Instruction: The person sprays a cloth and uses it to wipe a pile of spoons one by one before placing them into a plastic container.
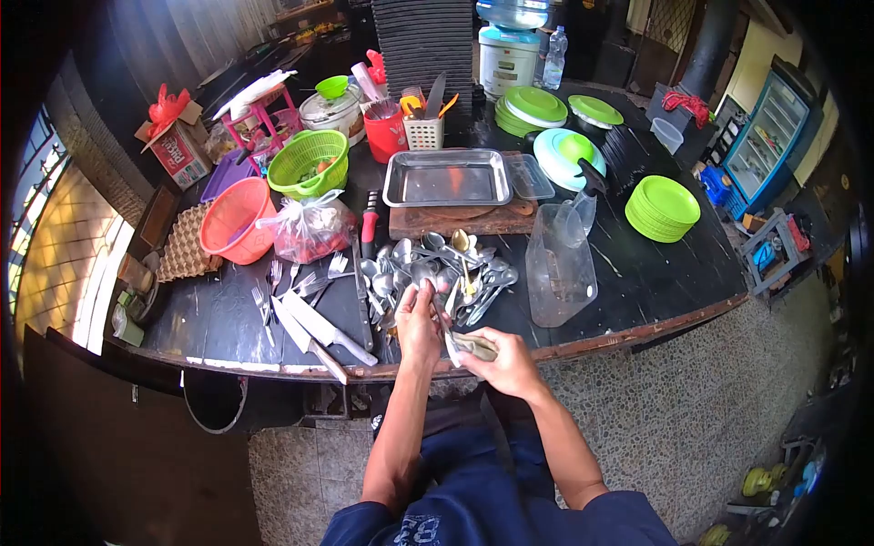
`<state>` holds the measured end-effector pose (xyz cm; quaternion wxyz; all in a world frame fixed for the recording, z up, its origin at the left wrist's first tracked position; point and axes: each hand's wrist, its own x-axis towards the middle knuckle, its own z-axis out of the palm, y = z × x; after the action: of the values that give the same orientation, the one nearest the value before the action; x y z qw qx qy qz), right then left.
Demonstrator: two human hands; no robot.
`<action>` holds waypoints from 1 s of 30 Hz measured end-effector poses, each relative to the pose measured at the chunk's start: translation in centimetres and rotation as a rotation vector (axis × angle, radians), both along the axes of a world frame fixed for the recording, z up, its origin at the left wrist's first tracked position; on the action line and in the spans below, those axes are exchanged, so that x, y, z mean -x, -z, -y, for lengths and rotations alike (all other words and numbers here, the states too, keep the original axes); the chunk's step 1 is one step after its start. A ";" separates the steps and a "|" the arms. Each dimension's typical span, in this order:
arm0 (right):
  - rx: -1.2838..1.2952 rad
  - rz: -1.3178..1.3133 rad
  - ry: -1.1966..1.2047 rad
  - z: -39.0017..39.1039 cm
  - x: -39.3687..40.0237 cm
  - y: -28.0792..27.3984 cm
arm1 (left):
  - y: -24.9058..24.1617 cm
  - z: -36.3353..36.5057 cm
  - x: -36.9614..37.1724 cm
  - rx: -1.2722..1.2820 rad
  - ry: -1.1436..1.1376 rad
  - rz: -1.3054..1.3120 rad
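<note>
My left hand (417, 329) is closed, pinching a metal spoon (440, 311) whose handle slants down toward my other hand. My right hand (505, 366) is closed around a folded pale cloth (475, 345), which sits against the handle's lower end. Just beyond my fingers, a heap of metal spoons (482, 278) spreads over the black table (637, 300). Several forks (261, 303) lie to the left, beside two white-bladed knives (314, 318). My fingers partly cover the spoon, so its full shape is hidden.
A clear plastic container (560, 273) stands right of the heap. Behind are a metal tray (448, 179) on a wooden board (464, 221), a red-handled sharpener (369, 223), an orange basket (238, 221), a bag of red food (314, 232) and stacked green plates (662, 209).
</note>
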<state>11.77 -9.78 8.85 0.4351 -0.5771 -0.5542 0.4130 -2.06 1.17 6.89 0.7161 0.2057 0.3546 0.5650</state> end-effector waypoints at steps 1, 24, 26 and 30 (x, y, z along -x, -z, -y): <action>0.025 0.023 0.018 -0.2 -0.4 -0.3 | 0.2 -0.2 0.2 -0.002 -0.001 0.000; -0.467 0.408 0.074 1.4 3.1 -1.5 | -0.8 0.5 -0.3 0.018 0.049 0.256; -0.418 0.354 -0.005 1.6 2.0 -2.0 | 2.2 -0.8 0.5 -0.081 0.106 0.388; -0.462 0.350 0.080 0.5 0.3 -2.2 | 0.3 -0.3 0.7 -0.058 0.118 0.175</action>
<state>11.51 -10.23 11.03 0.4686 -0.5468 -0.6769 0.1526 -2.79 1.47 6.63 0.7701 0.1967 0.2617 0.5474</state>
